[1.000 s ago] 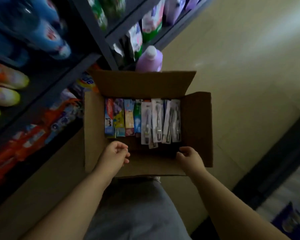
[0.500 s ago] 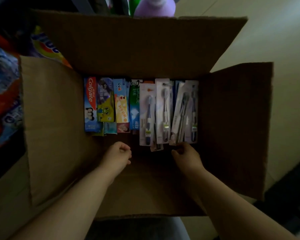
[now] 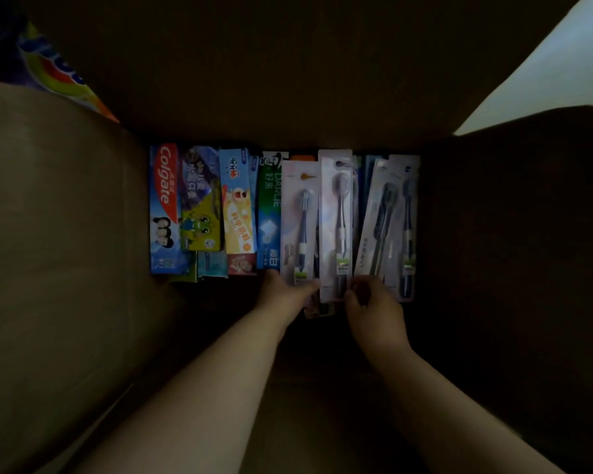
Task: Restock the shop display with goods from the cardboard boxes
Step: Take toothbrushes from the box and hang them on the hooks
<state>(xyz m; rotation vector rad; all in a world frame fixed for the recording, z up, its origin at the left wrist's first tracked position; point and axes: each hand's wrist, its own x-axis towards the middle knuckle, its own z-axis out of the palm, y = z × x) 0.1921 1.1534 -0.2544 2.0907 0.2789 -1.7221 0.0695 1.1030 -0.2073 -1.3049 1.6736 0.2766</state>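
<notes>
Along the far wall of our cardboard box, toothpaste cartons fill the left part, toothbrush packs the right. Our left hand pinches one pack's near edge; our right hand curls on another's near edge.

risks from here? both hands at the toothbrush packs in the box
1. The toothbrush packs overlap and lean on each other; pulling one out could drag or tip its neighbours.
2. The left hand and right hand work close together at the packs' lower edges, so they may get in each other's way.
3. The cardboard box interior is dim; picking the wrong pack is plausible.
</notes>
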